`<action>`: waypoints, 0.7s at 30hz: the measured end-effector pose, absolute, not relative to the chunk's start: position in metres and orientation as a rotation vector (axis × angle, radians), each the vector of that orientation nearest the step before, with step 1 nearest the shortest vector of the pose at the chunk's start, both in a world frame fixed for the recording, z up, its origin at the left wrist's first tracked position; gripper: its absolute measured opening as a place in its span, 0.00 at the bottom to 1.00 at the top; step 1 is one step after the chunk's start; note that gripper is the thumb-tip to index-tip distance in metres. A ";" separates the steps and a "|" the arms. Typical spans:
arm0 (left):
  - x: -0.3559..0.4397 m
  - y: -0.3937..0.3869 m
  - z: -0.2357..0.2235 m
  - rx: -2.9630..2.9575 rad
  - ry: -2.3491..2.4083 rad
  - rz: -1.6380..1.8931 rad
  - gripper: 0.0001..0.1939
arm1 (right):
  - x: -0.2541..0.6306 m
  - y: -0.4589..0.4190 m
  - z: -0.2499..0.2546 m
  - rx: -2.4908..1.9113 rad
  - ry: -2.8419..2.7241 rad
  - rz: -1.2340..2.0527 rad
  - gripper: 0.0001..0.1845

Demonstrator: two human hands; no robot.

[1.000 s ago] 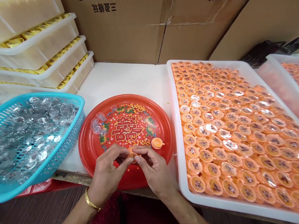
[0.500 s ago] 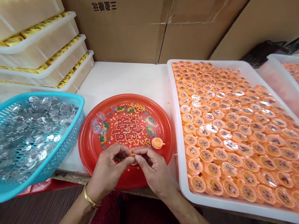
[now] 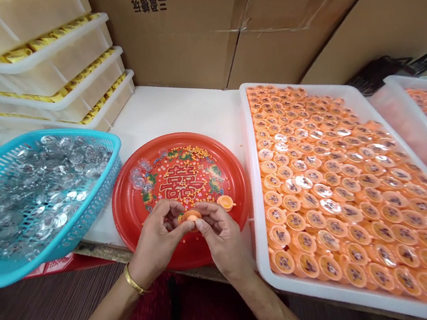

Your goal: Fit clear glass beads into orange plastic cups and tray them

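Note:
Both my hands meet over the near side of a round red plate [image 3: 134, 212] with a gold and red pattern. My left hand [image 3: 157, 241] and my right hand [image 3: 217, 235] pinch a small orange cup [image 3: 190, 216] between their fingertips. A second small orange cup [image 3: 226, 202] lies on the plate just right of my fingers. A few clear plastic lids [image 3: 137, 176] and tiny yellow beads [image 3: 193, 155] lie at the plate's far side.
A blue basket [image 3: 63, 243] full of clear lids stands at the left. A white tray [image 3: 262, 248] packed with several lidded orange cups lies at the right, with another tray [image 3: 404, 87] beyond it. Stacked white trays [image 3: 68, 74] and cardboard boxes [image 3: 189, 32] stand behind.
My hands have shifted slightly up the plate, and the orange cup now shows more plainly between my fingertips. Everything else stays put.

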State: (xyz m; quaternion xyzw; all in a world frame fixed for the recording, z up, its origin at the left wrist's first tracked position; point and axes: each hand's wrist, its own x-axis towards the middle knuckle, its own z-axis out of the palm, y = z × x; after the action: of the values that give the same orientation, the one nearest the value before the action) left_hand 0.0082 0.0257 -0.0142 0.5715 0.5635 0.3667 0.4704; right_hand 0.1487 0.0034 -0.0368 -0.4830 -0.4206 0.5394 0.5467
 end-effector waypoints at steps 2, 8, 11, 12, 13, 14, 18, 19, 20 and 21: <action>0.008 0.025 -0.017 1.483 1.414 0.893 0.14 | 0.147 0.004 -0.036 -1.140 -0.936 1.321 0.12; 0.010 0.028 -0.019 1.440 1.309 0.809 0.16 | 0.143 0.005 -0.038 -1.171 -0.862 1.303 0.09; 0.011 0.031 -0.017 1.161 1.228 0.845 0.18 | 0.144 0.004 -0.039 -1.216 -0.908 1.229 0.12; 0.010 0.032 -0.016 1.060 1.194 0.859 0.18 | 0.145 0.003 -0.038 -1.228 -0.934 1.214 0.12; 0.009 0.032 -0.015 0.975 1.157 0.872 0.18 | 0.147 0.001 -0.037 -1.232 -0.969 1.206 0.13; 0.008 0.032 -0.014 0.905 1.116 0.883 0.17 | 0.148 0.000 -0.036 -1.230 -1.008 1.200 0.13; 0.001 0.031 -0.011 0.721 0.959 0.888 0.16 | 0.151 -0.005 -0.025 -1.210 -1.169 1.122 0.12; 0.000 0.031 -0.010 0.695 0.934 0.884 0.16 | 0.152 -0.006 -0.023 -1.212 -1.201 1.090 0.12; -0.001 0.030 -0.010 0.674 0.913 0.879 0.16 | 0.152 -0.007 -0.022 -1.216 -1.229 1.060 0.12; -0.002 0.030 -0.010 0.658 0.896 0.872 0.16 | 0.151 -0.008 -0.021 -1.222 -1.254 1.033 0.12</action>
State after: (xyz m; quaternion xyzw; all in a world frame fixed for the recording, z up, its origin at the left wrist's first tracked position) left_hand -0.0017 0.0301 -0.0102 0.3024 0.4118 0.4006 0.7606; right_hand 0.1514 -0.0083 -0.0210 -0.5112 -0.5244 0.4320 0.5264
